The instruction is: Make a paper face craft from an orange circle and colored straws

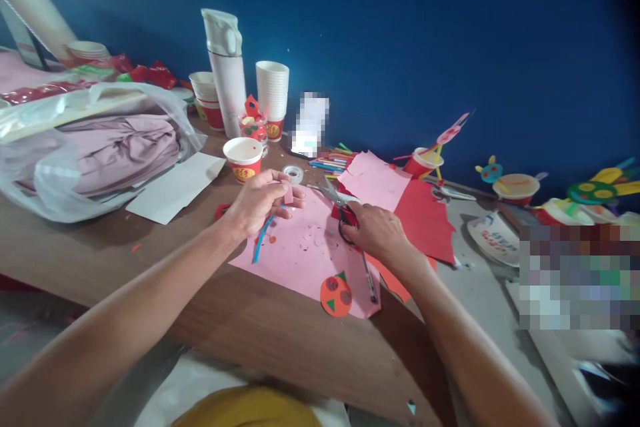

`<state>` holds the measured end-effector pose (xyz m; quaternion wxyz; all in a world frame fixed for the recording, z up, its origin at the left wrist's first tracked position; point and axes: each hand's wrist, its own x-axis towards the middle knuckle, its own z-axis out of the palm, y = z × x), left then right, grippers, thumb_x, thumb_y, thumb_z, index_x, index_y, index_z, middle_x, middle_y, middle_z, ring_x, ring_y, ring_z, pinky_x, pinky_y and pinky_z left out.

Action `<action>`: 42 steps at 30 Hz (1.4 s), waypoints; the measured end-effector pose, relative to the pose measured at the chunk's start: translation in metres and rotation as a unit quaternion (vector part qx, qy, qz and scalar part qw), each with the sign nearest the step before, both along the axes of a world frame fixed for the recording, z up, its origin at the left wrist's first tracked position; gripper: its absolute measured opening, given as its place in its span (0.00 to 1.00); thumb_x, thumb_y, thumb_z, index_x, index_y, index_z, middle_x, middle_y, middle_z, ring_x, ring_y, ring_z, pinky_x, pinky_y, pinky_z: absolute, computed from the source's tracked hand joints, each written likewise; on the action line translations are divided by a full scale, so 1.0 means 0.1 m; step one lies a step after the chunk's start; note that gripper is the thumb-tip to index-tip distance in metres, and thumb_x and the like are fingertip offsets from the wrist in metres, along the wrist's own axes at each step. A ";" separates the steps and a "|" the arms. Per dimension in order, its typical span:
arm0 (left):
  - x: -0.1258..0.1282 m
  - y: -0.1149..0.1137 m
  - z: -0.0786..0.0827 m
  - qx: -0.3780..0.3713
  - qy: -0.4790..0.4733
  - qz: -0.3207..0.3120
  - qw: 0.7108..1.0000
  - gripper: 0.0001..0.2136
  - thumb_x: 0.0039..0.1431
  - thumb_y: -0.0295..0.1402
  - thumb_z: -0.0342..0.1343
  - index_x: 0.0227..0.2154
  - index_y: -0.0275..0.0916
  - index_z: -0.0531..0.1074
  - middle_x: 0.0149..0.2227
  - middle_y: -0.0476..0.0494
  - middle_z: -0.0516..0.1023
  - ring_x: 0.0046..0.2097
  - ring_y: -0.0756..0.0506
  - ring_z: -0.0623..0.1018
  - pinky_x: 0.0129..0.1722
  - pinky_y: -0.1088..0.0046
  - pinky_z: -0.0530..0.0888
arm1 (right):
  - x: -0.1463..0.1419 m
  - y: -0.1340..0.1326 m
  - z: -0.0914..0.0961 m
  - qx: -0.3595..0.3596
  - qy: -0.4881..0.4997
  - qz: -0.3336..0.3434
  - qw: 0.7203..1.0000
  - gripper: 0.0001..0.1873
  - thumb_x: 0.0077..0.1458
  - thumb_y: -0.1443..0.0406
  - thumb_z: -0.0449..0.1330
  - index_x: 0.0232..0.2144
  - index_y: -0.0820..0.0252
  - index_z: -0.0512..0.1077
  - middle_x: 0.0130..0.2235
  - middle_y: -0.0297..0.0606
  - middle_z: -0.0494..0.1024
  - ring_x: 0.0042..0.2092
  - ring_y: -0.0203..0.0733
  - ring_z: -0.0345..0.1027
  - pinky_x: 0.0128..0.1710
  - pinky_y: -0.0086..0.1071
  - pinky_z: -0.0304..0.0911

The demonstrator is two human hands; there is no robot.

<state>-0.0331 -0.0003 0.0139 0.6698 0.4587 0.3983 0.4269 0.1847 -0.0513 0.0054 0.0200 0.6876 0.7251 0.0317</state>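
Between the thumb and fingers of my left hand (265, 203) is a small folded piece of pink paper (288, 192). My right hand (377, 230) is closed on the black-handled scissors (336, 196), whose parted blades point up and to the left. Both hands hover over a large pink paper sheet (300, 263) strewn with small scraps. A blue strip (263, 240) lies below my left hand. Near the sheet's front edge rests an orange paper face (336, 295) with green and dark pieces on it, and a pen (370, 280) lies to its right.
Behind my hands stand a paper cup (243, 159), a tape roll (293, 174), a white flask (227, 80), a cup stack (273, 93) and a phone (310, 123). Red paper (425, 223) and coloured pencils (333, 161) lie rightward. A plastic bag (100, 147) fills the left.
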 end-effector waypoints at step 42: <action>0.13 -0.12 -0.08 -0.085 0.078 -0.081 0.990 0.03 0.49 0.28 0.57 0.23 0.34 0.72 0.26 0.41 0.78 0.23 0.49 0.76 0.18 0.79 0.69 | -0.19 -0.03 0.09 0.032 0.427 0.128 0.894 0.04 0.53 0.65 0.56 0.29 0.59 0.71 0.29 0.31 0.75 0.31 0.34 0.67 0.31 0.27 0.59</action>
